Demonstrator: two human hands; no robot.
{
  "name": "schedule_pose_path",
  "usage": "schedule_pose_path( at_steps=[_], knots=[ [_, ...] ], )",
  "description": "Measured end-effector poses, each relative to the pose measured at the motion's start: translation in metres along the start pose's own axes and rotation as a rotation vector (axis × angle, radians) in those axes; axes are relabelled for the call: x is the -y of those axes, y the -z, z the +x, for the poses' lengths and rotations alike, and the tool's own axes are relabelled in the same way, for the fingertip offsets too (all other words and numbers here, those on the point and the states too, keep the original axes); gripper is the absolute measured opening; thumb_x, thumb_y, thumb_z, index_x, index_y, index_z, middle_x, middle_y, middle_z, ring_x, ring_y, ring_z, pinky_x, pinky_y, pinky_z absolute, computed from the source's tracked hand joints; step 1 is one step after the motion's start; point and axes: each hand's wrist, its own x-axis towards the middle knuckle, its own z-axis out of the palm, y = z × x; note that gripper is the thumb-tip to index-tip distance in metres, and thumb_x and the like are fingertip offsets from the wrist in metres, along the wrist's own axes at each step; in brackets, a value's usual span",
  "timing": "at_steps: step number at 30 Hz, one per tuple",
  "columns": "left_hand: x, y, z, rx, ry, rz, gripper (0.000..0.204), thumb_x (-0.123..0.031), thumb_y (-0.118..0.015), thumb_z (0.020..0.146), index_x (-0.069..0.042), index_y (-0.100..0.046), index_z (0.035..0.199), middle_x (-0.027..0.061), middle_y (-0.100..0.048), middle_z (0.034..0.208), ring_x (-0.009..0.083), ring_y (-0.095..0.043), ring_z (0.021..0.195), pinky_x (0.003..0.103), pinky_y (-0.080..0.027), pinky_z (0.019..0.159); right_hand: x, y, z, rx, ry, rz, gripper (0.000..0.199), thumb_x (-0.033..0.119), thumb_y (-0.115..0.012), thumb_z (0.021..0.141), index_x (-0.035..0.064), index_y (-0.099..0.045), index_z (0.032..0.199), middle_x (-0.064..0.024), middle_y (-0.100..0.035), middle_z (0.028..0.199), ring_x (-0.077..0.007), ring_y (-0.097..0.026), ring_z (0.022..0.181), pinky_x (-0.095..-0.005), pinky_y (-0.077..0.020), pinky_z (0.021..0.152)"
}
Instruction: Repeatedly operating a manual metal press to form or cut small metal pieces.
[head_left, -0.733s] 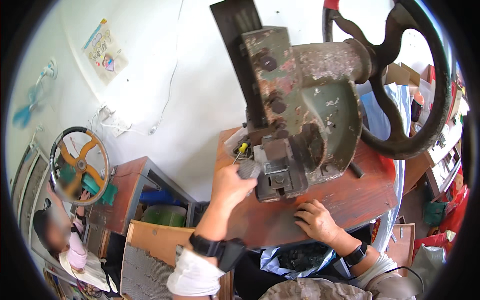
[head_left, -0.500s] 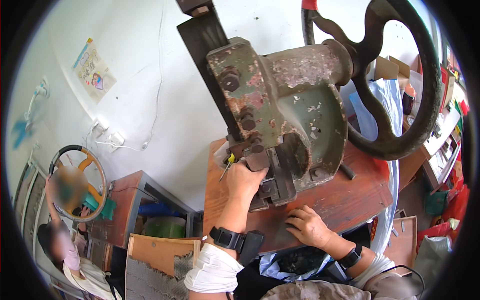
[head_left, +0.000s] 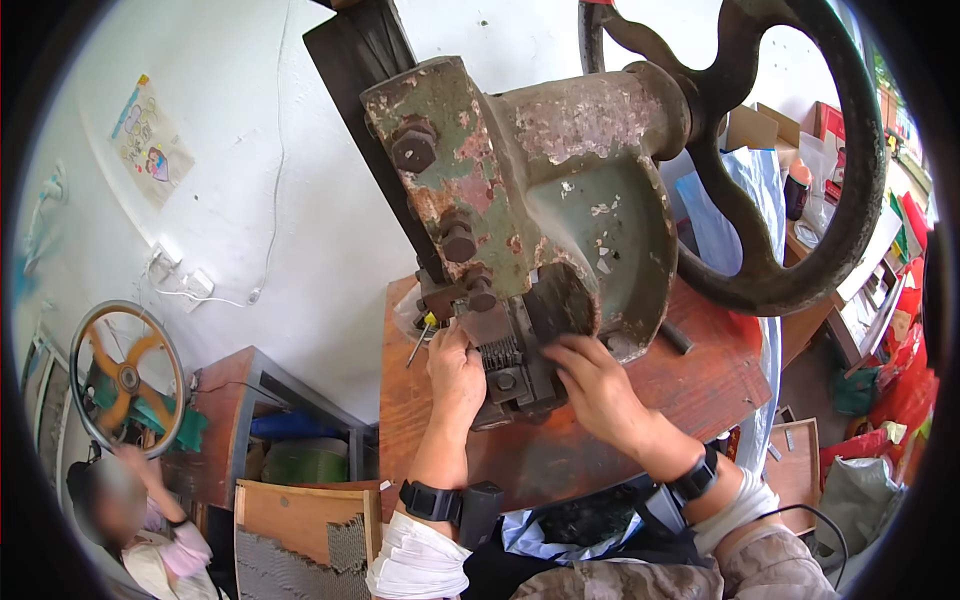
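Observation:
A heavy press (head_left: pixel 450 160) with chipped green paint stands on the reddish wooden bench (head_left: pixel 640 400). Its ram comes down over a dark die block (head_left: pixel 510 385), where a row of small ridged metal pieces (head_left: pixel 500 352) shows. My left hand (head_left: pixel 457 375) is at the left side of the die, fingers closed at the ram's foot; what they grip is hidden. My right hand (head_left: pixel 600 390) reaches to the die's right side, its fingers forward and slightly bent, with nothing visible in them. A thin tool with a yellow handle (head_left: pixel 430 320) lies left of the die.
The press's big handwheel (head_left: pixel 760 270) rises at the right. A wooden tray (head_left: pixel 300 500) of grey ridged strips stands at lower left. Farther left, another person (head_left: pixel 140 510) is by a second handwheel (head_left: pixel 130 378). Below the bench is an opened plastic bag (head_left: pixel 570 535).
My right hand has risen from the bench's front to the die's right side. My left hand stays by the die, where the ridged pieces now show. The other person's arm has lowered.

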Motion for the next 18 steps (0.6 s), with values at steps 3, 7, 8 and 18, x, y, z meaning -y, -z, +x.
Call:
schedule_pose_path(
  at_steps=[3,7,8,18],
  knots=[
    [0.0,-0.004,0.001,-0.003,0.044,-0.037,0.033,0.002,-0.052,0.079,-0.008,-0.062,0.109,0.0144,-0.059,0.103,0.0342,-0.056,0.099,0.04,-0.046,0.087,-0.01,-0.02,0.024,0.095,0.019,-0.182,0.041,-0.004,-0.06,0.077,-0.0005,-0.057,0.118,-0.0202,-0.053,0.121,-0.0389,-0.052,0.109,-0.0424,-0.0446,0.092],
    [0.002,0.005,-0.004,0.032,0.116,-0.085,0.037,0.002,-0.051,0.08,-0.009,-0.061,0.114,0.0151,-0.058,0.105,0.0338,-0.058,0.099,0.039,-0.046,0.087,0.0,-0.019,0.027,0.225,-0.04,-0.138,0.048,-0.006,-0.052,0.073,-0.0005,-0.055,0.121,-0.0222,-0.051,0.125,-0.0397,-0.049,0.113,-0.0435,-0.0424,0.096],
    [0.008,0.001,-0.007,-0.01,0.06,-0.103,0.039,0.002,-0.05,0.08,-0.01,-0.06,0.116,0.0154,-0.058,0.106,0.0339,-0.058,0.099,0.039,-0.046,0.088,0.001,-0.017,0.028,0.178,-0.026,-0.112,0.047,-0.005,-0.054,0.074,-0.0004,-0.055,0.121,-0.0221,-0.051,0.126,-0.0397,-0.049,0.113,-0.0435,-0.0425,0.096],
    [0.001,-0.002,-0.01,-0.033,-0.135,0.273,0.04,0.001,-0.052,0.081,-0.011,-0.059,0.119,0.0169,-0.057,0.112,0.0358,-0.057,0.105,0.04,-0.045,0.091,-0.016,-0.035,0.04,0.078,-0.174,0.03,0.067,0.02,-0.082,0.064,-0.0019,-0.055,0.121,-0.0224,-0.05,0.126,-0.0404,-0.048,0.116,-0.044,-0.0417,0.097]
  ],
)
